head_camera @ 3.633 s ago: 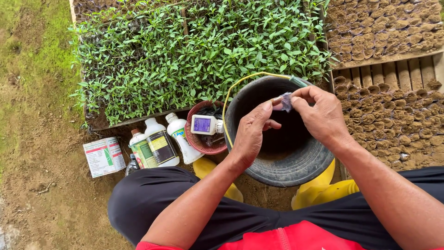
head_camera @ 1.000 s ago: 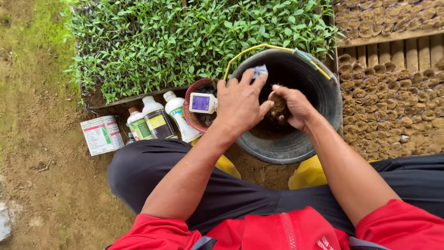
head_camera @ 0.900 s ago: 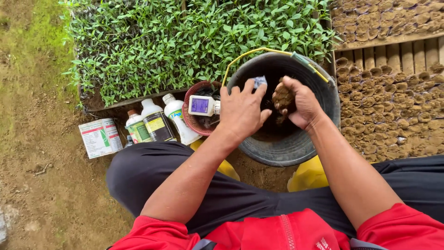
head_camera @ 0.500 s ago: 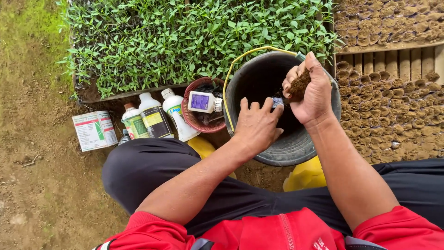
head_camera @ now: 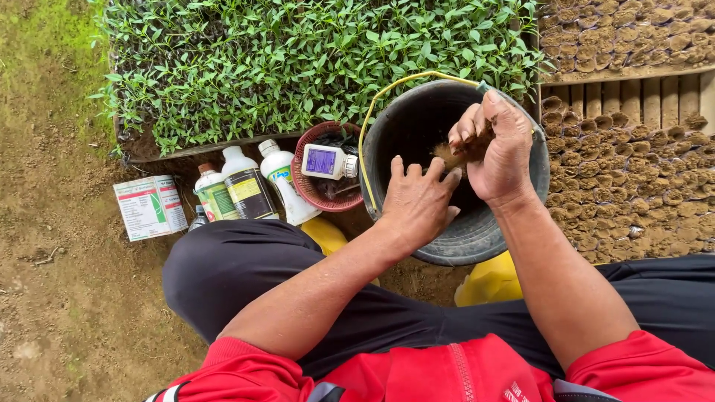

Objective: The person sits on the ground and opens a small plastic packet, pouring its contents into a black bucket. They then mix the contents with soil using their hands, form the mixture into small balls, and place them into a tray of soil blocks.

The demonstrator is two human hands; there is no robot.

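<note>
A box [head_camera: 146,208] lies on the dirt at left, then three bottles [head_camera: 246,192] and a red basket [head_camera: 322,192] holding a small white bottle [head_camera: 331,161]. Seedlings [head_camera: 313,59] fill the tray behind. The left hand [head_camera: 418,202] rests on the black bucket [head_camera: 454,242], fingers loosely spread. The right hand [head_camera: 497,149] is clenched on a soil clump [head_camera: 463,151] above the bucket. Soil pots [head_camera: 633,179] lie at right.

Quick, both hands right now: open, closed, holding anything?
Left hand: fingers spread open over the round black bucket; any held item hidden.
Right hand: closed on a brown soil clump.
</note>
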